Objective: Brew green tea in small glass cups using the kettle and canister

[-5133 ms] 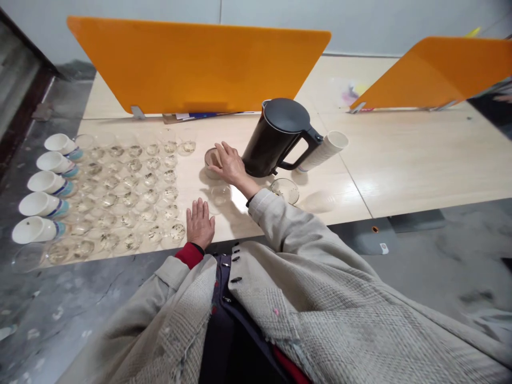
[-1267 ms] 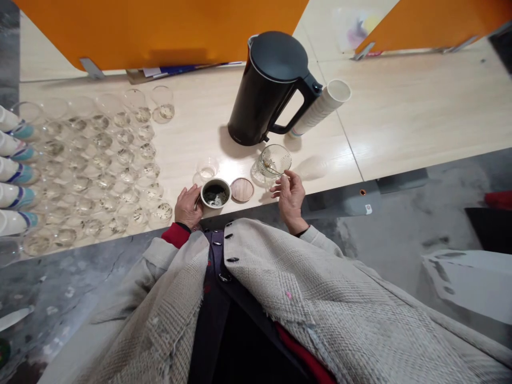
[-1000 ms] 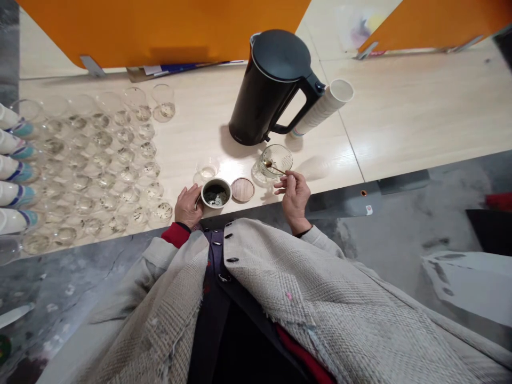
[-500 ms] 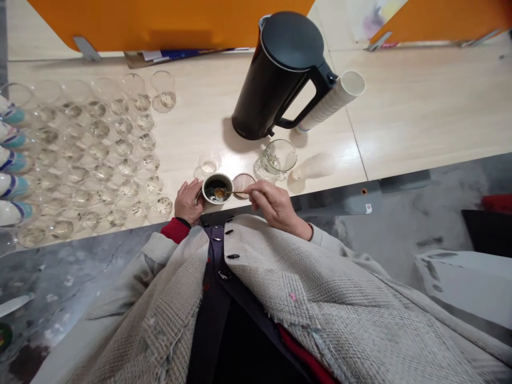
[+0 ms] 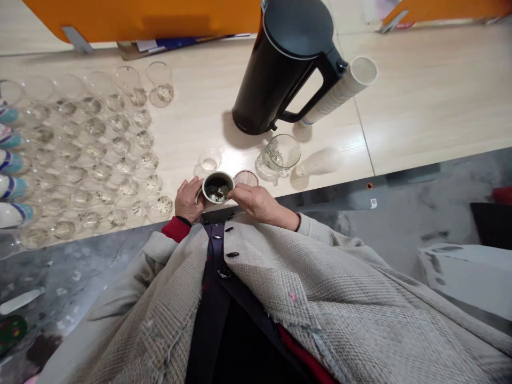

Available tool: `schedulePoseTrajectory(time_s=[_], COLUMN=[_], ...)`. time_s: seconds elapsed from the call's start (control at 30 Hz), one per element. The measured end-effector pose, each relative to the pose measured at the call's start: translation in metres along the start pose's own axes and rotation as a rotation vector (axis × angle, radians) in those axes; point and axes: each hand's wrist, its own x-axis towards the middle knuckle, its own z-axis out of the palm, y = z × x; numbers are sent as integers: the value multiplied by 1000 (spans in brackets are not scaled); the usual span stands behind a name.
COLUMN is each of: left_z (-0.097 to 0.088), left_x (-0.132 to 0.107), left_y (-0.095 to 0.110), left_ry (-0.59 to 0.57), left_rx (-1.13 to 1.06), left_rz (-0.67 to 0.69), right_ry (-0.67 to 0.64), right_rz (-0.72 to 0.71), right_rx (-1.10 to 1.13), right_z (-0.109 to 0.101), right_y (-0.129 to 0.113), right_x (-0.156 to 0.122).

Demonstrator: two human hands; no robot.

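My left hand is closed at the handle side of a small mug near the table's front edge. Inside the mug are dark, leafy bits and some white material. My right hand has its fingers pinched at the mug's right rim, holding a spoon that dips inside. Most of the spoon is hidden by the fingers and the contents. A round wooden lid lies just behind my right fingers. Beyond the mug stands a small clear cup, and to the right a glass mug.
A tall black kettle stands behind the glass mug, beside a stack of paper cups. Rows of clear cups with bits in their bottoms fill the table's left. A pale translucent object is at right. Orange partitions border the back.
My right hand has moved left and closer to the mug, lowering the spoon into the contents. My left hand stays at the mug. The view has shifted slightly.
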Motion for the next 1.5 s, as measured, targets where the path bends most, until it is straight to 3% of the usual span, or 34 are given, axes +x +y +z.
schedulePoseTrajectory(time_s=[0.17,0.4,0.6,0.8,0.97,1.23,1.3,1.4,1.5], left_z=[1,0,1,0,1,2,1,0,-1], left_x=[-1,-1,-1,-1,-1,-1,-1,-1,-1], left_y=[-1,-1,-1,0,0,-2,-2,-1,1], left_ry=[-8,-34,-21,-7,-10,-8,-10,-14,-15], left_rx=[4,-6,-15,-6,-12,13,12,9,0], left_rz=[-2,-31,-41,-30,-31,-19,-18,-15,-15], right_ry=[-4,322,447,470,598,736,700,521,392], right_rz=[24,482,621,619,618,458,359,191,134], right_rx=[191,788,987,996,966,652,509,283,137], right_z=[5,-10,-15,-11,-19,-32,-24,-6,9], right_y=[0,-1,6,6,9,1,0,9,23], right_x=[3,3,2,3,2,14,22,35,43])
